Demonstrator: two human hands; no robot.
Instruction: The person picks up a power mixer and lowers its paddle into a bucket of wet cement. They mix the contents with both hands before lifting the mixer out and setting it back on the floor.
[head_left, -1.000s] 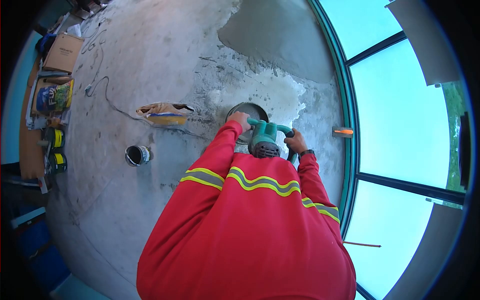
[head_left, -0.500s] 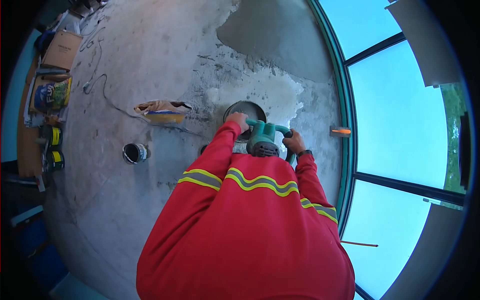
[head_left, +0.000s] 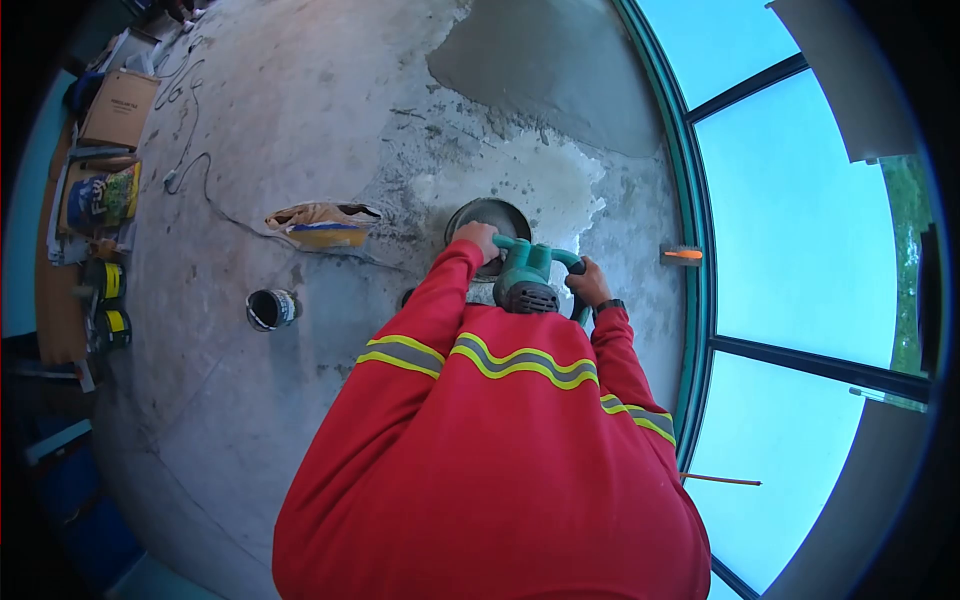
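Both of my hands grip the handles of a green power mixer (head_left: 526, 275). My left hand (head_left: 478, 240) is closed around its left handle, and my right hand (head_left: 590, 284), with a dark band at the wrist, is wrapped round the right one. The mixer's motor body sits close to my chest. Just beyond it stands a round dark bucket (head_left: 503, 213) with grey material inside, partly covered by my left hand and the mixer. Whatever lies below the motor is hidden.
An open paper bag (head_left: 325, 224) and a small dark bucket (head_left: 272, 309) stand to the left. A cord (head_left: 215, 200) runs across the floor. Smooth grey wet-looking screed (head_left: 560, 70) covers the far floor. An orange-handled trowel (head_left: 682, 256) lies beside the window frame (head_left: 690, 200) at right.
The view has shifted very slightly. Both hands keep their hold on the mixer, which stays in nearly the same place over the bucket's near side.
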